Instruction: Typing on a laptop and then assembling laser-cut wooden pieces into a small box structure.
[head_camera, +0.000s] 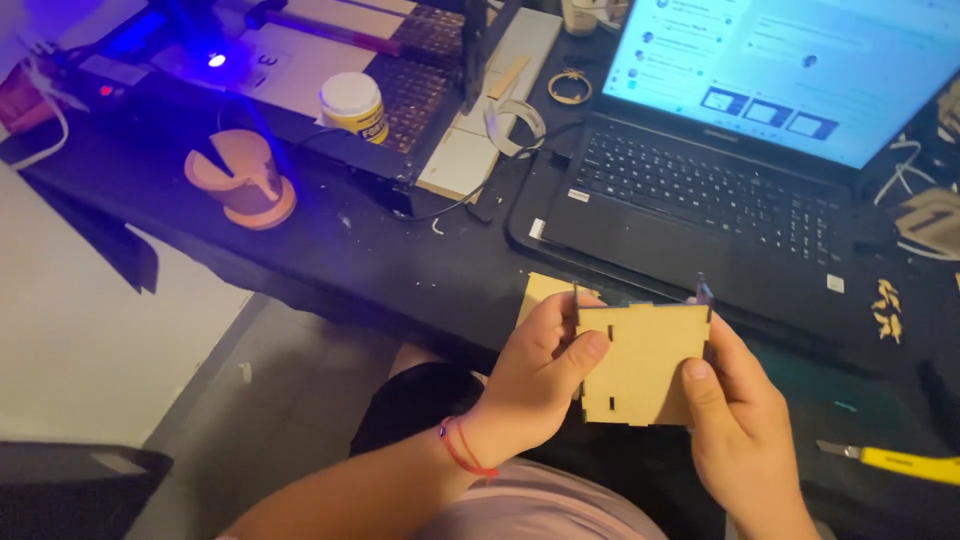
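Below a black bench (420, 270) edge and open laptop (720, 190), both hands grip a slotted plywood panel (640, 370) upright between them, left hand (535, 375) and right hand (735, 410) pinching opposite side edges.

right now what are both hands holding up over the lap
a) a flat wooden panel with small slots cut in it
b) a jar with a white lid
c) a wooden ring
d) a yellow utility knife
a: the left hand and right hand grip the opposite edges of the slotted wooden panel, while the yellow utility knife lies untouched on the desk.
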